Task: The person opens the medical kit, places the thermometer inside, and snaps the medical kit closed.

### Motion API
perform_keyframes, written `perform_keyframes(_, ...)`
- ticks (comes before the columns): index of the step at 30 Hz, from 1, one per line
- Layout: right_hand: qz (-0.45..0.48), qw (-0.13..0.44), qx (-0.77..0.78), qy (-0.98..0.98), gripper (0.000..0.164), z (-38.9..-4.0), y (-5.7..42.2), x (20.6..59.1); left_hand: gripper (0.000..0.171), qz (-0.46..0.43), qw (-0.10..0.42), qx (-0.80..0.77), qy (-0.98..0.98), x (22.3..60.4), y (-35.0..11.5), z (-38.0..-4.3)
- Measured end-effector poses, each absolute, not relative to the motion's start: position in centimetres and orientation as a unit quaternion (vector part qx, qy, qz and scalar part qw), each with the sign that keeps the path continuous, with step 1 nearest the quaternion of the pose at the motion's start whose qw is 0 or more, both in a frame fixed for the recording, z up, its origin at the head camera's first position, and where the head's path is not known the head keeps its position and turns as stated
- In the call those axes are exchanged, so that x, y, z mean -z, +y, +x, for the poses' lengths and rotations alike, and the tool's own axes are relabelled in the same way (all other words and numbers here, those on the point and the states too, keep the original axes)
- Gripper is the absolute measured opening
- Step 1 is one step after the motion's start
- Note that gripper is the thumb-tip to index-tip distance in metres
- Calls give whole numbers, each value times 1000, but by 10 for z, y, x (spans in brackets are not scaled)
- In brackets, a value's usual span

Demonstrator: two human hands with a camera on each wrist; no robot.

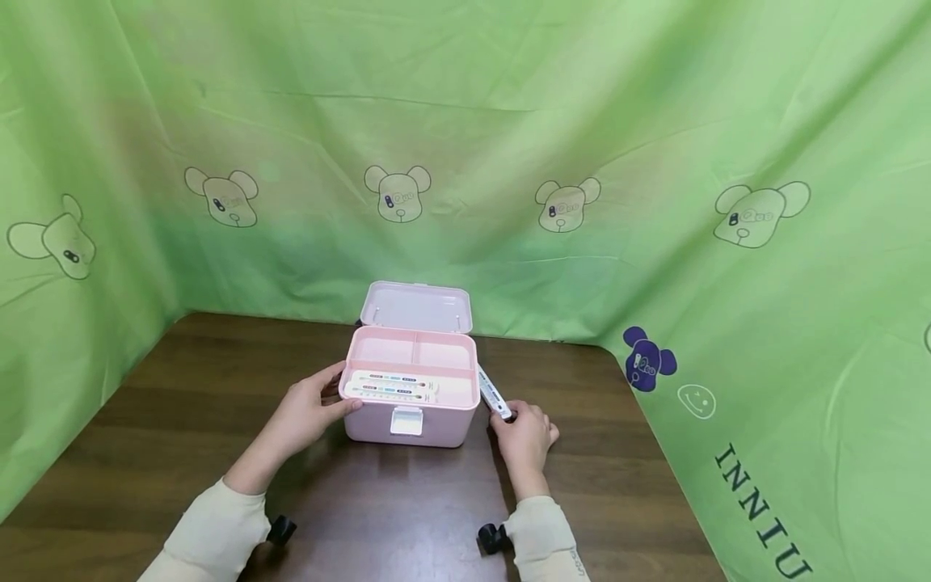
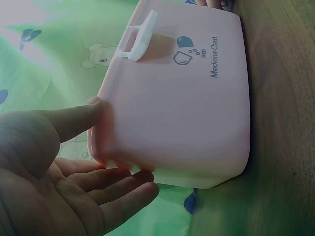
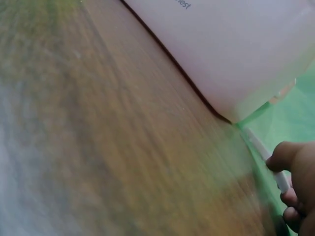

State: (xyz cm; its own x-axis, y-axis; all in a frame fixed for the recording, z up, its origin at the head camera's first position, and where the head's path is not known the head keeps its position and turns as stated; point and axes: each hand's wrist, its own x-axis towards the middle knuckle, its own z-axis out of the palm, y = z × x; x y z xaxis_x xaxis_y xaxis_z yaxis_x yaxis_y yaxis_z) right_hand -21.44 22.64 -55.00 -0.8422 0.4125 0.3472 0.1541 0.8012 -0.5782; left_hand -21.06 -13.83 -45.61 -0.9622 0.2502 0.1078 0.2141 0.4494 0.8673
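A pink medicine chest [image 1: 407, 423] stands with its pale lid [image 1: 417, 309] tipped back. Two slim white strips with coloured print [image 1: 389, 387] lie side by side in the front compartment of its pink tray [image 1: 454, 390]. My left hand [image 1: 304, 410] is at the chest's left front corner, its thumb touching the front rim and its fairly straight fingers along the side. To the right of the chest, my right hand [image 1: 525, 436] pinches the near end of a slim white printed stick [image 1: 492, 393] between thumb and fingers. The stick slants away beside the chest wall.
The two back compartments of the tray are split by a divider [image 1: 415, 347]. A white latch [image 1: 406, 420] hangs on the chest's front. Green cloth [image 1: 465, 121] with printed bear heads surrounds the dark wooden table [image 1: 407, 517] at the back and sides.
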Motion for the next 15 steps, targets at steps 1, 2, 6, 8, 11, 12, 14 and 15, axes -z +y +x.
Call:
perform_keyframes(1,-157,242,-284,-914,28,-215,227,550,76,137,17,-508,850,456,-138,-210)
perform_keyframes(2,-161,250,-294,-908,28,-215,227,550,76,138,17,-509,850,456,-139,-210)
perform_keyframes(6,-177,276,-341,-881,28,-215,227,550,77,138,17,-511,848,455,-139,-210)
perform_keyframes(8,-184,278,-360,-871,28,-215,227,550,77,136,18,-511,849,454,-139,-210)
perform_keyframes(11,-188,276,-379,-863,29,-215,227,550,77,133,19,-511,849,455,-139,-210)
perform_keyframes(12,-189,275,-382,-862,29,-215,228,549,77,133,19,-511,849,455,-139,-211)
perform_keyframes(14,-187,273,-390,-859,29,-216,229,547,77,133,18,-511,849,456,-139,-211)
perform_keyframes(15,-185,270,-395,-858,29,-216,230,546,77,133,17,-511,849,457,-139,-211)
